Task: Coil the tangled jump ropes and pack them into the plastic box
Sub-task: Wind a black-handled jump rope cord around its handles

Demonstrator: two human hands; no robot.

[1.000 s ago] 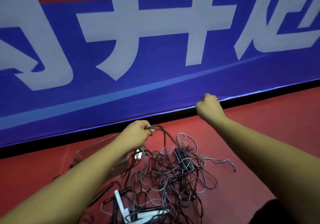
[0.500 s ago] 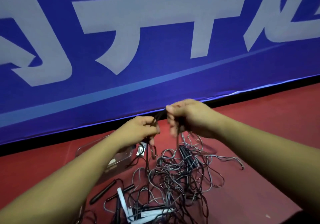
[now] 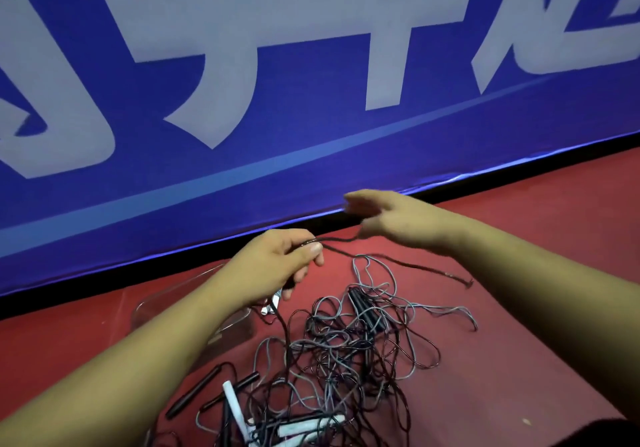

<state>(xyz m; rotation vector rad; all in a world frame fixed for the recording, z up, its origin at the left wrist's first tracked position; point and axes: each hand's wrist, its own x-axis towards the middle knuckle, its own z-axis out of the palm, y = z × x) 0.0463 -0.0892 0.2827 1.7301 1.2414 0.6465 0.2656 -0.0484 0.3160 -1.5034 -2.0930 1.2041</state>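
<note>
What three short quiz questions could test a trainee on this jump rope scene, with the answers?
1. True or false: the left hand pinches a dark rope.
2. Where does the plastic box lie? A) to the left of the tangle; B) to its right; C) on top of it.
3. What colour is the floor?
Key: 1 true; 2 A; 3 red.

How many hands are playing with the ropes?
2. The left hand pinches a dark rope above the tangled pile. The right hand is raised just beyond, by the blue banner, where that rope reaches it. No others show.
</note>
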